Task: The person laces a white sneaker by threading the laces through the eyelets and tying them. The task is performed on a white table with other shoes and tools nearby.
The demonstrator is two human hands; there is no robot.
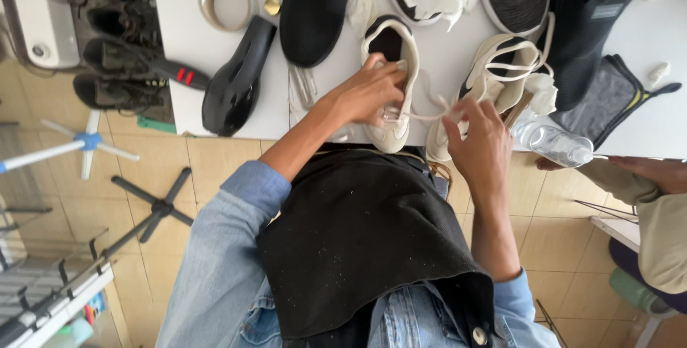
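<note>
A cream sneaker (390, 47) with a dark inside lies on the white table (186, 40) at its near edge, toe toward me. My left hand (368, 90) grips it over the laced tongue. My right hand (478, 144) is just to the right, pinching a white lace (429, 114) that runs from this sneaker. A second cream sneaker (494, 76) with loose laces lies beside my right hand. A black apron covers my lap.
A black shoe last (236, 83), a black sole (315, 8), a tape roll (227, 1), more shoes and a grey pouch (608, 97) crowd the table. A clear plastic bottle (552, 140) lies at the right. Another person's arm (644, 176) reaches in there. Stands sit on the tiled floor at left.
</note>
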